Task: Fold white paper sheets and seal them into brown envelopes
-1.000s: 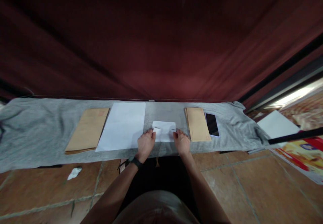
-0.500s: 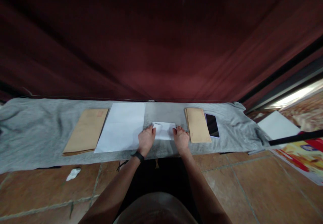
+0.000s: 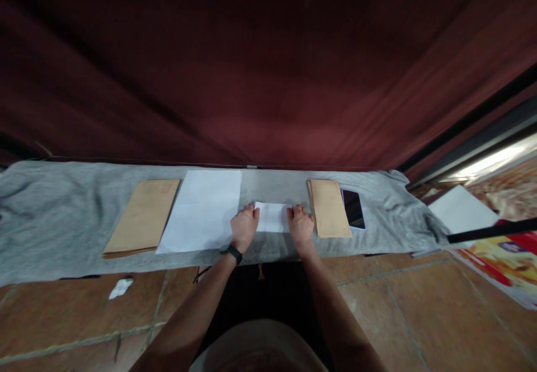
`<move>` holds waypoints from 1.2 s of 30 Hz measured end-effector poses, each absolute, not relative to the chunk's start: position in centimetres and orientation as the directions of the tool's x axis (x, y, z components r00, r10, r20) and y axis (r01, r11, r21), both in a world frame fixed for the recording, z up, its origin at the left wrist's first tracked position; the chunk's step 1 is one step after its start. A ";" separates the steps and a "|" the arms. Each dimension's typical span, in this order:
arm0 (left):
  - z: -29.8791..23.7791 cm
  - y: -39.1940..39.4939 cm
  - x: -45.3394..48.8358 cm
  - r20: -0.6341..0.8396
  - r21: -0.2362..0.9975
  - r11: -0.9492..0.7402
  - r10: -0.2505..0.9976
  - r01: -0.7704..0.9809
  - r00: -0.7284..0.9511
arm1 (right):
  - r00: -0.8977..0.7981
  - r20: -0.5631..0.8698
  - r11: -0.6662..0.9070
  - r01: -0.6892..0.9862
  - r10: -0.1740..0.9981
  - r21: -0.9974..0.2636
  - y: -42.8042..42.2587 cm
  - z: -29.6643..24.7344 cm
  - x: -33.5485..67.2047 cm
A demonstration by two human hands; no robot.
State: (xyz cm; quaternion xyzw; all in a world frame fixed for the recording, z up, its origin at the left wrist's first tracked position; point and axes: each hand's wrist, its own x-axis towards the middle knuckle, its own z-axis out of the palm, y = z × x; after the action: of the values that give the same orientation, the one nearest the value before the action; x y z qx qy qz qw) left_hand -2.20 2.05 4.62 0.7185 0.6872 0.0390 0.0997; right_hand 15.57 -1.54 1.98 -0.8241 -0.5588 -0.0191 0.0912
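A folded sheet of white paper (image 3: 272, 218) lies on the grey cloth between my two hands. My left hand (image 3: 244, 227), with a dark band on its wrist, grips the paper's left end, thumb on top and fingers curled at the edge. At the right end my right hand (image 3: 301, 226) holds it the same way. Larger white sheets (image 3: 203, 210) lie flat just left of my left hand. To the right of my right hand rests a small stack of brown envelopes (image 3: 331, 210).
A bigger stack of brown envelopes (image 3: 140, 218) lies at the left. A phone (image 3: 353, 210) is beside the right envelopes. The grey cloth (image 3: 62, 221) covers a narrow table against a dark red curtain (image 3: 268, 81). A white scrap (image 3: 121, 288) lies on the tiled floor.
The folded paper's top looks flatter, its small raised flap at the upper left no longer showing. Both hands stay at its ends with only slight shifts.
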 end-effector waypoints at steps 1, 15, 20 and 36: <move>4.6 2.0 -2.2 -0.074 0.197 -0.036 0.996 0.980 0.052 | 0.377 0.137 -0.360 0.924 0.916 -0.132 -1.5 2.0 15.6; 4.2 1.9 -2.1 -0.067 0.215 -0.043 0.996 0.976 0.058 | -0.028 0.358 0.137 0.950 0.933 -0.282 -4.7 0.5 13.3; 4.0 2.0 -2.1 -0.059 0.217 -0.038 0.997 0.975 0.052 | -0.021 0.285 0.091 0.968 0.958 -0.233 -5.1 -0.1 12.8; 4.2 1.6 -1.9 -0.047 0.211 -0.039 0.998 0.977 0.050 | -0.001 0.322 0.066 0.979 0.947 -0.192 -5.1 -0.4 12.4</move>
State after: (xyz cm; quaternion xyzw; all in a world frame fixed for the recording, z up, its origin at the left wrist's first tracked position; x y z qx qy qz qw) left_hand -1.86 1.64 4.17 0.7187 0.6868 0.0563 0.0929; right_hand 12.43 -5.08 -0.41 -0.6819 -0.7060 -0.0435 0.1861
